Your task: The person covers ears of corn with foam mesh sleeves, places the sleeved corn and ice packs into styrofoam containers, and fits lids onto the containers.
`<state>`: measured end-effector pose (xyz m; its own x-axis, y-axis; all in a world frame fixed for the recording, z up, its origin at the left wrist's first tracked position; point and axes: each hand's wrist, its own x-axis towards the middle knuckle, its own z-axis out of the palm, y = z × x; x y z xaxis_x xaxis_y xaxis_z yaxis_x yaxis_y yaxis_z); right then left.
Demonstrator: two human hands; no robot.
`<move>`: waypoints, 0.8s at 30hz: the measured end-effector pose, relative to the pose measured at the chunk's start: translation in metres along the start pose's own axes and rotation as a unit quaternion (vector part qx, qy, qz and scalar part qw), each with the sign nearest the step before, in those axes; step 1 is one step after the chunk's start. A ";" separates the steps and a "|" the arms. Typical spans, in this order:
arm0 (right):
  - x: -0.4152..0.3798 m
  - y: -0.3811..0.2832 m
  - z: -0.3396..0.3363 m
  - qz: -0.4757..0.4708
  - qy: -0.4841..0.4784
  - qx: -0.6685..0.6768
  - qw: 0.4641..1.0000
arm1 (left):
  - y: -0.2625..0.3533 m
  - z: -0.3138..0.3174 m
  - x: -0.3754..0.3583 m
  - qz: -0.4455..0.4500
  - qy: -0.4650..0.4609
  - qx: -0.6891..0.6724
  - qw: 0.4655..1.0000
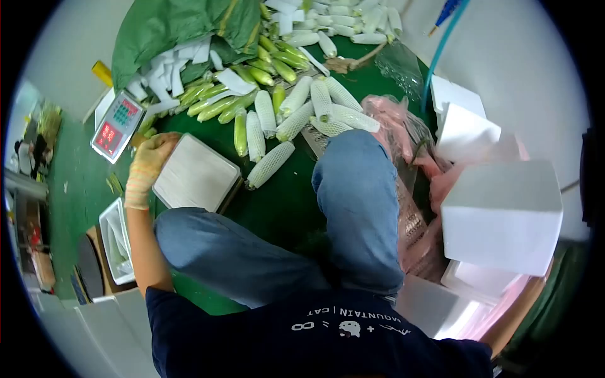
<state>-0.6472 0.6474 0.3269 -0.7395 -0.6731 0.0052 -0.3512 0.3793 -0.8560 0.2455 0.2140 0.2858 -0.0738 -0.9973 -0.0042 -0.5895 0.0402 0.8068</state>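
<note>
My left hand (149, 162), in a pale glove with orange and yellow bands, is closed at the edge of a digital scale. The scale's bare metal platform (196, 174) lies beside my knee, and its display (118, 126) with red digits stands past the hand. My right forearm (520, 305) reaches to the lower right corner of a tilted white foam box (501, 217); the box hides my right hand. Ahead lie corn ears in white foam net sleeves (271, 165) and green corn ears (241, 132) without sleeves.
A green sack (183, 31) with white foam sleeves (170, 72) spilling out stands ahead. Pink plastic bags (409, 242) and white foam pieces (463, 132) lie to the right. A white foam tray (115, 242) stands at the left. More sleeved corn (353, 22) lies by the wall.
</note>
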 end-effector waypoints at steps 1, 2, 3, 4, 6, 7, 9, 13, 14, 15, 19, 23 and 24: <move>0.001 -0.012 -0.002 -0.033 0.075 -0.007 0.997 | -0.032 -0.010 -0.008 -0.026 0.031 -0.075 0.996; -0.019 -0.075 0.042 0.050 0.064 0.158 0.984 | -0.050 -0.017 -0.016 -0.077 0.052 -0.071 0.993; -0.041 -0.125 0.092 0.144 0.052 0.319 0.935 | -0.066 -0.026 -0.023 -0.126 0.066 -0.058 0.988; -0.038 -0.129 0.101 0.031 0.039 0.221 0.974 | -0.087 -0.031 -0.029 -0.111 0.056 -0.059 0.990; -0.005 -0.156 0.105 0.047 -0.004 0.226 0.973 | -0.087 -0.034 -0.042 -0.092 0.022 -0.065 0.993; 0.012 -0.162 0.109 0.038 0.003 0.197 0.980 | -0.091 -0.034 -0.045 -0.079 0.011 -0.069 0.994; 0.045 -0.174 0.114 0.021 0.015 0.139 0.990 | -0.080 -0.035 -0.059 -0.080 0.009 -0.034 0.996; 0.061 -0.162 0.103 0.024 0.047 0.060 0.997 | -0.082 -0.043 -0.081 -0.054 0.016 -0.015 0.998; 0.057 -0.159 0.096 0.027 0.054 0.049 0.997 | -0.093 -0.045 -0.082 -0.086 0.033 -0.013 0.996; 0.051 -0.155 0.087 0.032 0.063 0.040 0.997 | -0.101 -0.048 -0.086 -0.122 0.044 -0.005 0.991; 0.028 -0.135 0.044 0.060 0.097 -0.004 0.994 | -0.132 -0.053 -0.083 -0.164 0.085 -0.010 0.983; 0.009 -0.121 0.013 0.079 0.121 -0.043 0.989 | -0.144 -0.036 -0.068 -0.229 0.087 -0.023 0.969; 0.007 -0.117 0.009 0.082 0.127 -0.050 0.987 | -0.149 -0.031 -0.062 -0.221 0.063 0.004 0.973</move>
<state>-0.6063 0.5926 0.4221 -0.9065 -0.4220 0.0116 -0.2613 0.5393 -0.8005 0.3628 0.2675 0.1840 0.2877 -0.9169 -0.2766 -0.5483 -0.3945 0.7374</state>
